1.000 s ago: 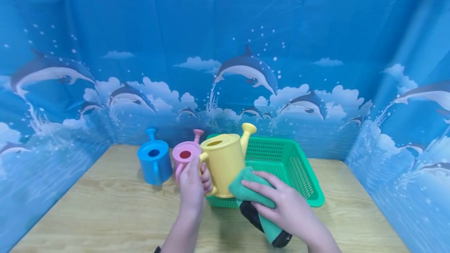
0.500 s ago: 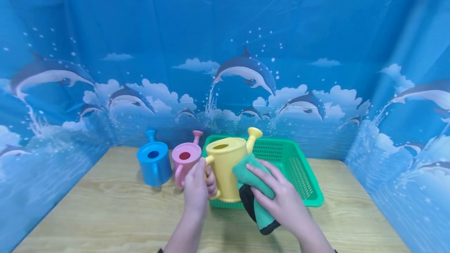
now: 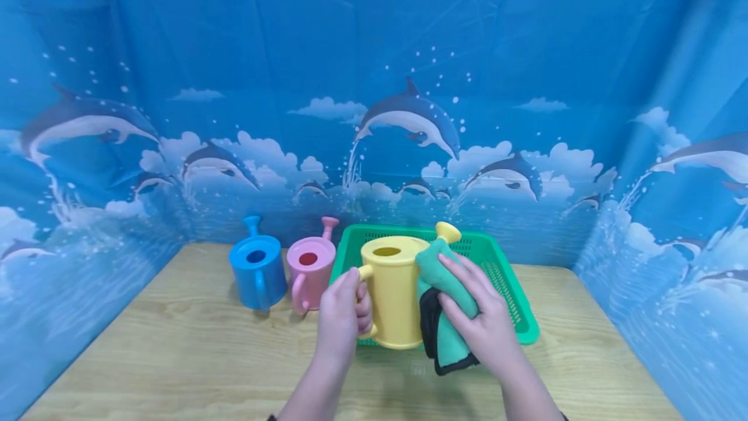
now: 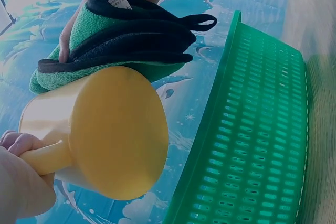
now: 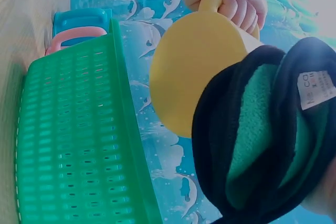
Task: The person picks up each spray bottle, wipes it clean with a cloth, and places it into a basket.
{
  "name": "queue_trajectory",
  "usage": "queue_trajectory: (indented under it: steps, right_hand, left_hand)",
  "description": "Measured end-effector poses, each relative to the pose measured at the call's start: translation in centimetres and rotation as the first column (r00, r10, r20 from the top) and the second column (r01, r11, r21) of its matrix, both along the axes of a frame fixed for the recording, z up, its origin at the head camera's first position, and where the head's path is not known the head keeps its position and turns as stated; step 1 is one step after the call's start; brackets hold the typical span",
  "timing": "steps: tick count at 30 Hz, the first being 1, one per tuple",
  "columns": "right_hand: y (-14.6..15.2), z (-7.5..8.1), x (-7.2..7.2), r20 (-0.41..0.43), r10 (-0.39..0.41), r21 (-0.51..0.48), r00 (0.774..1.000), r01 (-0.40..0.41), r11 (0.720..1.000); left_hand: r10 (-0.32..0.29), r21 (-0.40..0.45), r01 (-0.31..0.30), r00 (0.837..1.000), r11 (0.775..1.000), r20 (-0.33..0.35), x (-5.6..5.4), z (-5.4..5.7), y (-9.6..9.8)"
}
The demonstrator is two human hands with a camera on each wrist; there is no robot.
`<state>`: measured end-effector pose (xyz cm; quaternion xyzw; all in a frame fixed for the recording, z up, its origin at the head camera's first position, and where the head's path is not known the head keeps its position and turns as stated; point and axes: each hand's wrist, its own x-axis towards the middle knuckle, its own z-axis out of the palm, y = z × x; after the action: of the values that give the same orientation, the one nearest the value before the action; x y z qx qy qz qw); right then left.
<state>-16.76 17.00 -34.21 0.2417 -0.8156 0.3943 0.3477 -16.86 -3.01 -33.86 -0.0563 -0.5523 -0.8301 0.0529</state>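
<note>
My left hand (image 3: 345, 314) grips the handle of a yellow watering can (image 3: 397, 304), held up in front of the green basket. Its round flat base (image 4: 123, 135) faces the left wrist camera. In my right hand (image 3: 482, 317) is a folded green cloth (image 3: 452, 336) with black edging, pressed against the can's right side just below the spout. The cloth's folds, a hanging loop and a white label (image 5: 316, 88) show in the wrist views. Part of the spout is hidden behind the cloth; its yellow rose (image 3: 448, 232) sticks out above.
Behind the can stands a green perforated plastic basket (image 3: 514, 291) on the wooden table (image 3: 204, 362). To its left are a pink watering can (image 3: 312, 271) and a blue watering can (image 3: 257, 275), both upright. A blue dolphin-print curtain (image 3: 374, 31) encloses the back and sides.
The yellow watering can has shifted right and slightly down, turning more upright. The cloth has slid from low on its body up towards the spout, moving with my right hand.
</note>
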Motion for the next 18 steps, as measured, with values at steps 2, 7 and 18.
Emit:
queue_trajectory:
  steps: [2, 7, 18]
  right_hand:
    - [0.0, 0.0, 0.0, 0.010, -0.010, 0.018, 1.000, 0.010, 1.000]
    - [0.1, -0.2, -0.1, 0.025, 0.009, 0.081, 1.000, -0.011, 0.997]
    - [0.1, -0.5, -0.4, 0.070, 0.134, 0.268, 0.989, -0.148, 0.952]
  left_hand:
    - [0.006, 0.004, -0.006, 1.000, 1.000, -0.006, 0.0, 0.0, 0.0]
    - [0.051, 0.016, -0.051, 0.999, 0.999, 0.002, 0.1, 0.2, -0.4]
    - [0.167, 0.096, -0.172, 0.984, 0.980, 0.055, -0.7, 0.5, -1.9]
